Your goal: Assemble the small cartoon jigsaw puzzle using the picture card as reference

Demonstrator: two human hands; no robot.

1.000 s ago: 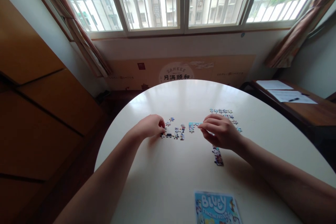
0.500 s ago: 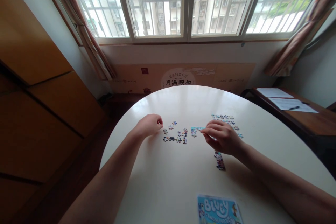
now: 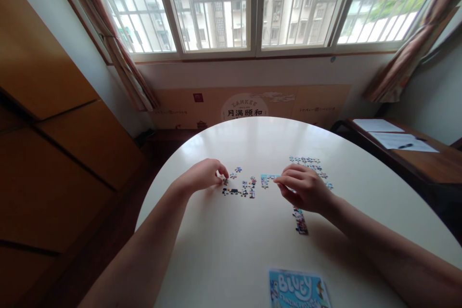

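Observation:
My left hand [image 3: 207,174] is over the left part of the white table, thumb and forefinger apart at a small puzzle piece [image 3: 225,181]. Just right of it lie loose pieces [image 3: 238,170] and a joined dark cluster [image 3: 249,187]. My right hand [image 3: 303,185] hovers beside a light blue joined section [image 3: 267,179], its fingers pinched at that section's right end; what is between the fingertips is too small to make out. Rows of pieces [image 3: 305,160] lie behind my right hand, and a joined strip [image 3: 300,221] lies in front of it.
A blue Bluey box [image 3: 298,288] lies at the near side of the round white table [image 3: 216,250]. Papers [image 3: 400,140] rest on a brown side table [image 3: 426,154] at the right. Wooden cabinets stand at the left, windows behind.
My left hand has moved slightly right to the small piece, and its thumb and forefinger have spread. My right hand has hardly moved. The view has shifted slightly.

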